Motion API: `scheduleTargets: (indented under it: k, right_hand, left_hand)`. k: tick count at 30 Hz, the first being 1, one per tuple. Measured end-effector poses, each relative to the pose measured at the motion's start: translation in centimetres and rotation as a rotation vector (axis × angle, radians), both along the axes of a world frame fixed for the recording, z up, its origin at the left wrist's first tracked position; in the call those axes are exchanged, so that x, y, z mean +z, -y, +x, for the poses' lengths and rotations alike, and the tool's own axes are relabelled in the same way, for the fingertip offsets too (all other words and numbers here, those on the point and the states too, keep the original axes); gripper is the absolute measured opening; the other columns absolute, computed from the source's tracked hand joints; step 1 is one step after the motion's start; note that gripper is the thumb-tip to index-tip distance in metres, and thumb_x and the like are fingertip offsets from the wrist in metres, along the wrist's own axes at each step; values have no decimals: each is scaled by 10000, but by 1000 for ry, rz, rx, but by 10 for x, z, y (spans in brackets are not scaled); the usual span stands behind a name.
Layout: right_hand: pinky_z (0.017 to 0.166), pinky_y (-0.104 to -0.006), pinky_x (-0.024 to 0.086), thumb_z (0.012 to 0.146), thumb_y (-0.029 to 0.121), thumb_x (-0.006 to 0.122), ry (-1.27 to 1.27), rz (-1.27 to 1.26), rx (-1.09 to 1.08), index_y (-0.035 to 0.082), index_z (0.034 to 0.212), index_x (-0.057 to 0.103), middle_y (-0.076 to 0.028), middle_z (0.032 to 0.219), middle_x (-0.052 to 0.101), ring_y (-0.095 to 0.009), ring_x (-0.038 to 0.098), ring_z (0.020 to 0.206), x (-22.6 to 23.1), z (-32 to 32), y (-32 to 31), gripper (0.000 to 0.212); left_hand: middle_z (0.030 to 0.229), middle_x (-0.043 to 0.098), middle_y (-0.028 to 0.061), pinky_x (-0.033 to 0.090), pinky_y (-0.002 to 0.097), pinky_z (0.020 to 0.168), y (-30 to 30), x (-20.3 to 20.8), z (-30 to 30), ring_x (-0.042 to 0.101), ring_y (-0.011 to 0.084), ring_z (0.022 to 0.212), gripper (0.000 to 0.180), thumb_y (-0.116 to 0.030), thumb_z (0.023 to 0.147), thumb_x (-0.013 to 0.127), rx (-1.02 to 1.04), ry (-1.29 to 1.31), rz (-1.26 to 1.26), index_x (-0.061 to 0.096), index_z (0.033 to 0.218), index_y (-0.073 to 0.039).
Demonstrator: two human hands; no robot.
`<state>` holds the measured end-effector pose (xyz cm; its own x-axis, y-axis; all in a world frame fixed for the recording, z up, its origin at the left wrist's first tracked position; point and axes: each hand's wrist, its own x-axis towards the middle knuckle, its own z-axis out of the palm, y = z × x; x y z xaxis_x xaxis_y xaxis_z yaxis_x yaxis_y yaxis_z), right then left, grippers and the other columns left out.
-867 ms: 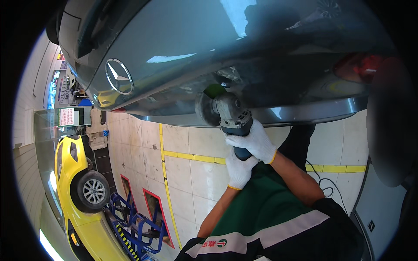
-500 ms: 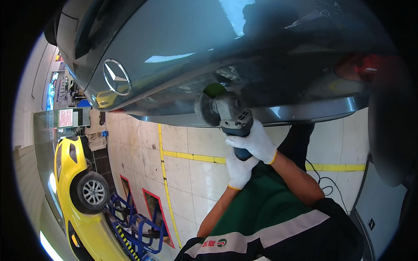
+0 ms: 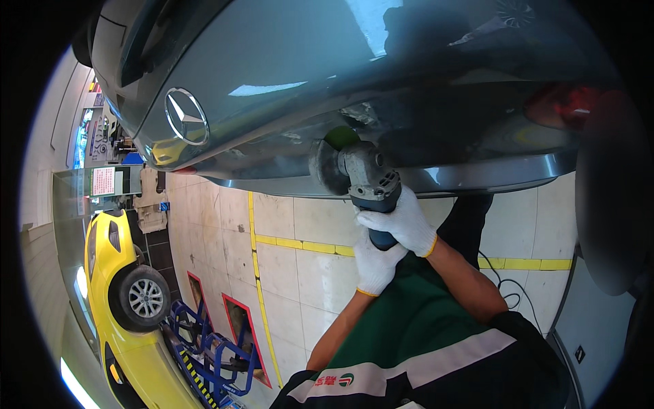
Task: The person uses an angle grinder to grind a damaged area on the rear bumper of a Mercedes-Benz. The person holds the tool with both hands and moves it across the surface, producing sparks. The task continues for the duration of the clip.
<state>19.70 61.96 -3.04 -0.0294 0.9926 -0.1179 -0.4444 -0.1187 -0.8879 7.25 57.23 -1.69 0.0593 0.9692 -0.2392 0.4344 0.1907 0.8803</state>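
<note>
An angle grinder (image 3: 373,176) with a dark body and a green disc (image 3: 340,138) is held against the rear of a dark grey-blue car (image 3: 272,123). Part of the disc sits behind a worn metal guard (image 3: 330,167). My right hand (image 3: 407,221), in a white knitted glove, wraps round the grinder's body just behind its head. Lower on the handle, my left hand (image 3: 379,264), gloved alike, is closed round its end. Beside the disc, a patch of the car's panel (image 3: 359,114) looks scuffed and bare. Whether the disc touches the panel cannot be made out.
A round chrome emblem (image 3: 186,116) and red tail light (image 3: 572,108) flank the work area. A yellow car (image 3: 146,361) stands at left beside a blue metal frame (image 3: 228,358). A black cable (image 3: 504,281) lies on tiled floor with yellow lines at right.
The grinder has shifted very slightly to the right along the panel, both hands moving with it. The view has also moved a little. Both grips stay the same.
</note>
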Motion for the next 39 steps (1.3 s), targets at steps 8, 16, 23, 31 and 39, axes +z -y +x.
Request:
scheduleTargets:
  k: [8, 16, 23, 31, 39]
  right_hand:
    - [871, -318, 575, 795, 55, 846, 90, -18, -33, 19, 1136, 698, -49, 1020, 746, -131, 694, 923, 3, -1, 1, 374]
    - [878, -320, 569, 798, 62, 844, 84, 3, -35, 22, 1131, 697, -41, 1029, 742, -131, 690, 936, 0, 0, 0, 366]
    - [947, -349, 546, 780, 160, 873, 121, 36, -4, 2, 1186, 675, -67, 1061, 736, -171, 680, 994, 16, -4, 12, 479]
    - [914, -329, 551, 789, 108, 846, 70, 33, 42, 15, 1169, 663, -50, 1036, 725, -142, 675, 954, 16, -5, 12, 432]
    - [880, -319, 561, 791, 70, 829, 50, -30, 6, 30, 1102, 694, -38, 1018, 736, -130, 679, 927, 14, 3, 6, 341]
  left_hand:
    - [1052, 751, 164, 558, 401, 879, 3, -8, -3, 720, 271, 979, 600, -277, 732, 892, 4, 6, -21, 662, 1176, 55]
    - [1054, 748, 158, 556, 397, 882, 3, -4, 2, 716, 269, 977, 592, -266, 728, 894, 14, 14, 14, 665, 1171, 54]
    - [1140, 731, 181, 550, 387, 953, 18, -8, -12, 705, 265, 1058, 728, -237, 702, 904, 53, 20, -45, 601, 1305, 34]
    - [1110, 738, 187, 561, 387, 931, 19, 0, -9, 717, 275, 1025, 735, -270, 707, 891, 40, -31, -76, 594, 1312, 24]
    - [1076, 739, 189, 569, 398, 903, 8, -9, -2, 719, 279, 977, 683, -210, 712, 880, 1, -20, -37, 599, 1294, 13]
